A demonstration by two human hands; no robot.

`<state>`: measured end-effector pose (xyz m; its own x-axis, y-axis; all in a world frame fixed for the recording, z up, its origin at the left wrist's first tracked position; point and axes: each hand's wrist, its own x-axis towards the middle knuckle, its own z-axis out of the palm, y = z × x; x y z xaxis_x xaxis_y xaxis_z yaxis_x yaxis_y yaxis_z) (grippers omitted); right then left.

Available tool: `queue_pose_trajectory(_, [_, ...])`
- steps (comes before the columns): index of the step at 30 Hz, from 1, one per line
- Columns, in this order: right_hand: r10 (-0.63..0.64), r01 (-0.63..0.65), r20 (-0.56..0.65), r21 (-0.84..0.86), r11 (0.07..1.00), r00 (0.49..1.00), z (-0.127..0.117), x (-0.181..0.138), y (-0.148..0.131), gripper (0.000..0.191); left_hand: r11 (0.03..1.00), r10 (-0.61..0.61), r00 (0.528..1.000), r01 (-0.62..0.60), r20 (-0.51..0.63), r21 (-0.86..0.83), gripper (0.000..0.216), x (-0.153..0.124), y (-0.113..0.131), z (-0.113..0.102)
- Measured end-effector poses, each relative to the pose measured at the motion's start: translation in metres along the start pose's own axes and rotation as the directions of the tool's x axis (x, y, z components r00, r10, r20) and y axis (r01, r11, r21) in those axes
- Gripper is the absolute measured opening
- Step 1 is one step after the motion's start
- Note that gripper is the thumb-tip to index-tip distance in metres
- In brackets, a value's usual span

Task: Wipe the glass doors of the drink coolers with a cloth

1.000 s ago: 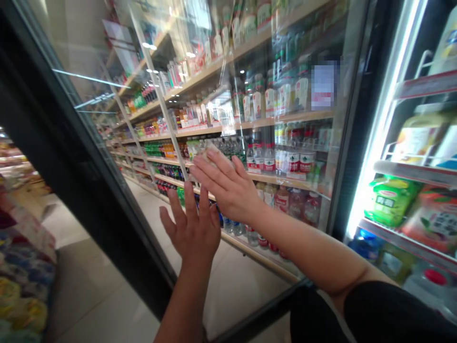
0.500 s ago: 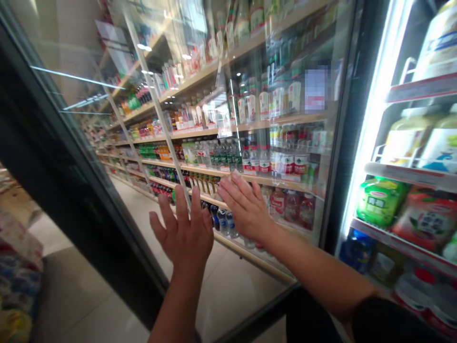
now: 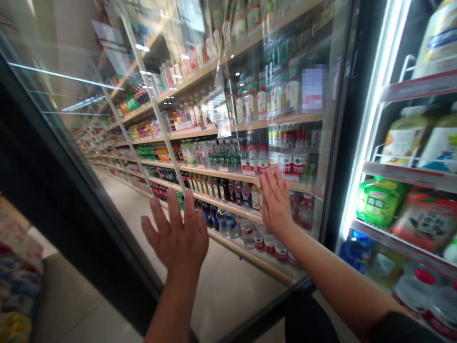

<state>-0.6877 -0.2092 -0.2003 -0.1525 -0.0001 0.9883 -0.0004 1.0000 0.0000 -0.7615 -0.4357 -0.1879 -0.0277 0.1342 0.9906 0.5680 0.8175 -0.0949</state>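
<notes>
My left hand (image 3: 176, 228) is raised against the glass door (image 3: 228, 290), fingers spread and pointing up, holding nothing that I can see. To its right, my right hand (image 3: 276, 202) lies flat on the same pane, with its fingers stretched out close together. A small pale patch shows beside its index finger; I cannot make out whether anything is under the palm. The door's dark frame (image 3: 82, 209) slants down on the left. Through the pane, or mirrored in it, appear long shelves of bottled drinks (image 3: 223, 157).
On the right, a lit cooler holds a green packet (image 3: 379, 201), a red packet (image 3: 424, 216) and bottles (image 3: 405, 136) on wire-edged shelves (image 3: 410, 174). A bright light strip (image 3: 369, 114) runs up its side. Blurred patterned goods (image 3: 19, 267) stand at lower left beside the tiled floor (image 3: 85, 305).
My right hand has slid right across the glass and turned its fingers more upright. My left hand has shifted slightly left and stays spread.
</notes>
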Motion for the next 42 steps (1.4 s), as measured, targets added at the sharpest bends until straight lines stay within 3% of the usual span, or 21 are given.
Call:
queue_pose_trajectory(3, [-0.015, 0.015, 0.035, -0.016, 1.0, 0.999, -0.004, -0.012, 0.017, 0.071, 1.0, -0.003, 1.0, 0.003, -0.005, -0.02, 0.067, 0.0, 0.001, 0.0])
queue_pose_trajectory(8, [0.211, -0.212, -0.068, -0.007, 0.977, 0.975, -0.01, 0.001, 0.055, 0.062, 0.999, -0.043, 0.999, 0.043, -0.001, -0.021, 0.063, 0.001, 0.005, -0.002])
queue_pose_trajectory(15, [0.293, -0.291, -0.058, 0.032, 0.956, 0.955, -0.011, -0.026, 0.074, 0.058, 0.999, -0.019, 0.999, 0.021, 0.045, -0.047, 0.065, 0.001, 0.005, -0.005])
queue_pose_trajectory(22, [0.437, -0.431, -0.132, 0.068, 0.9, 0.89, -0.014, -0.029, 0.111, 0.057, 0.995, -0.055, 0.996, 0.06, 0.073, -0.076, 0.065, 0.001, 0.006, -0.006])
queue_pose_trajectory(28, [0.549, -0.541, -0.159, 0.094, 0.836, 0.821, -0.006, -0.082, 0.113, 0.056, 0.997, -0.059, 0.997, 0.061, 0.047, -0.049, 0.063, 0.002, 0.01, -0.007])
queue_pose_trajectory(33, [0.573, -0.564, -0.159, 0.103, 0.819, 0.804, -0.008, -0.093, 0.122, 0.055, 0.996, -0.074, 0.994, 0.078, 0.081, -0.042, 0.061, 0.002, 0.01, -0.008])
queue_pose_trajectory(39, [0.703, -0.698, -0.06, 0.092, 0.711, 0.708, -0.003, -0.156, 0.098, 0.06, 0.998, -0.049, 0.996, 0.052, 0.071, -0.042, 0.06, -0.002, 0.004, -0.003])
queue_pose_trajectory(42, [0.678, -0.677, 0.009, 0.051, 0.734, 0.735, -0.003, -0.175, 0.085, 0.062, 0.999, -0.035, 0.998, 0.037, 0.059, -0.03, 0.061, -0.001, 0.004, -0.003])
